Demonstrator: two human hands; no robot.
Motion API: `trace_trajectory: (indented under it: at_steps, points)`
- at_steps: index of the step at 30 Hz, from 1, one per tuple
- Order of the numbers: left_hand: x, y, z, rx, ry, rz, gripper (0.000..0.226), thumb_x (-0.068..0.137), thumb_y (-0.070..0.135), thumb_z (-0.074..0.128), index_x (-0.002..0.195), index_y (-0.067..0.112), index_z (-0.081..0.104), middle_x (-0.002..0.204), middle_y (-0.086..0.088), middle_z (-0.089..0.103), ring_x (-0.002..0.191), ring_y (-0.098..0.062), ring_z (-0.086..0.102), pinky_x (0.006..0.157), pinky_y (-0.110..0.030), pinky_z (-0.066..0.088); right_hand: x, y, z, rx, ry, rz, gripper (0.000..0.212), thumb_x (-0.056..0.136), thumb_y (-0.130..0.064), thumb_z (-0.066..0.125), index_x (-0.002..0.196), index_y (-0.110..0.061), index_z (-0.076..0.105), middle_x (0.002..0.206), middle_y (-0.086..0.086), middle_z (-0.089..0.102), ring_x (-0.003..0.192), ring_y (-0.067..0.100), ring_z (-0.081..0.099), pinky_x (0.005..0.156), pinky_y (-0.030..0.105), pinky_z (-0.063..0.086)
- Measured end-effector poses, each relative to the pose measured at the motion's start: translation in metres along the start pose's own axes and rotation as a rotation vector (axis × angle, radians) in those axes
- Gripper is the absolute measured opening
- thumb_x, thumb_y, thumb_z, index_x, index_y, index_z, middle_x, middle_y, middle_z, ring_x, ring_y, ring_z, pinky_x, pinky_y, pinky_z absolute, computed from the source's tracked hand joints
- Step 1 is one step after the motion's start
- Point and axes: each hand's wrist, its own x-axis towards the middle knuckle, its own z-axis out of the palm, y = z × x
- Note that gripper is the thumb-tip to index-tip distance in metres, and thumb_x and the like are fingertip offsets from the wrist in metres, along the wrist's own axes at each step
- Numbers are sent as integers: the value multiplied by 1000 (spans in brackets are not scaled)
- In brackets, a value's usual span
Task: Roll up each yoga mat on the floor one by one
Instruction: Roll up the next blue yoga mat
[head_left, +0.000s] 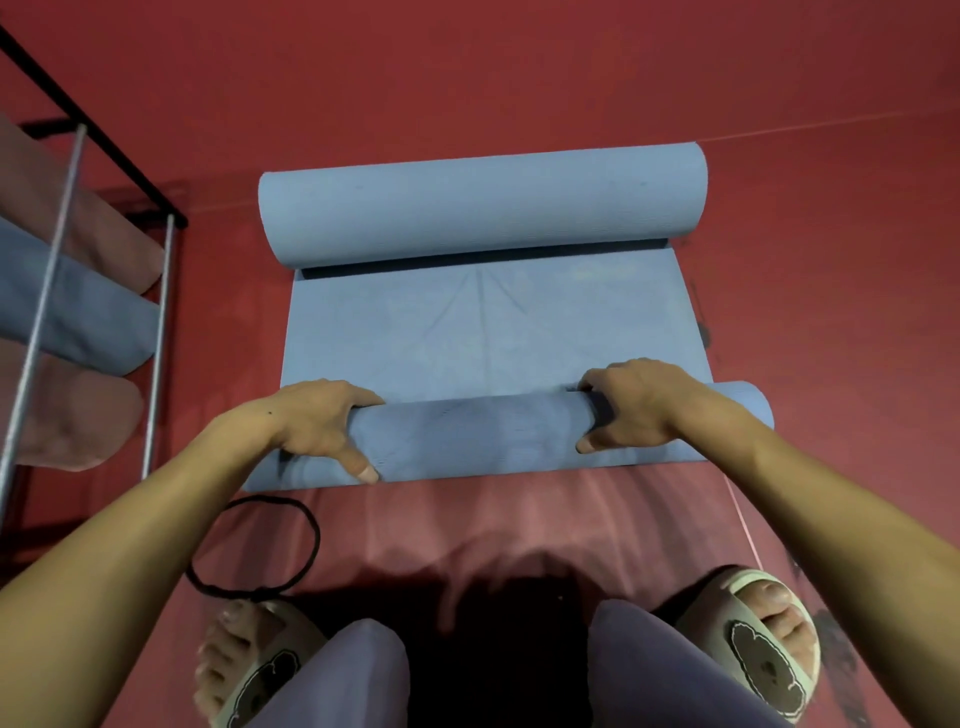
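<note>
Head view: left hand (317, 421) and right hand (636, 402) curl over the blue foam yoga mat (493, 327)'s near-edge roll, evenly spaced to keep it rolling straight.

blue yoga mat (493, 332) — flat middle, both ends rolled

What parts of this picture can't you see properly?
Head view, the only one:
- Fingertips of the left hand and right hand: curled behind the near roll of the blue mat.
- Floor under the far roll: covered.
- Rack with stored mats: cut off by the left edge.
- Black loop: partly behind the left arm.
</note>
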Motion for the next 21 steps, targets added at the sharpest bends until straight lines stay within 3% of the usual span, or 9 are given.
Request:
trace_trajectory:
  at_steps: [5, 7, 9, 12, 15, 21]
  points:
    - [-3, -2, -1, -16, 9, -7, 97, 46, 79, 88, 132, 70, 45, 127, 35, 61, 121, -4, 58, 104, -42, 50, 2, -1, -3, 42, 7, 23, 84, 72, -71, 76, 142, -34, 47, 122, -5, 66, 103, 25, 64, 86, 43, 54]
    - [-3, -1, -7, 15, 97, -15, 111, 49, 77, 89, 147, 60, 40, 145, 32, 50, 137, -8, 50, 108, -46, 46, 3, 2, -1, 176, 53, 36, 83, 77, -58, 83, 142, -33, 39, 129, -3, 62, 106, 26, 63, 86, 44, 53]
    - [-2, -2, -14, -12, 197, -9, 114, 53, 71, 92, 152, 54, 39, 150, 24, 48, 140, -10, 47, 107, -49, 45, 5, 2, 1, 301, 144, 33, 69, 82, -46, 84, 135, -33, 42, 131, -3, 54, 110, 26, 57, 84, 43, 49]
    - [-1, -5, -19, -34, 313, 8, 89, 60, 67, 91, 138, 63, 48, 143, 23, 53, 132, -10, 51, 102, -48, 47, 10, -4, 1, 266, 273, 38, 51, 90, -38, 80, 132, -34, 51, 137, 1, 45, 123, 28, 44, 89, 41, 47]
    - [-1, -5, -19, -35, 351, 12, 65, 71, 59, 89, 120, 70, 47, 136, 25, 55, 127, -7, 53, 94, -42, 45, 16, -8, -1, 259, 295, 55, 40, 94, -36, 75, 128, -35, 56, 131, 1, 49, 121, 26, 43, 89, 41, 48]
    - [-1, 9, -12, 28, 410, 109, 58, 88, 33, 83, 128, 61, 52, 137, 20, 52, 128, -15, 43, 91, -42, 45, 19, -8, 3, 250, 389, 52, 17, 98, -33, 67, 115, -35, 64, 116, -6, 65, 111, 21, 53, 78, 38, 49]
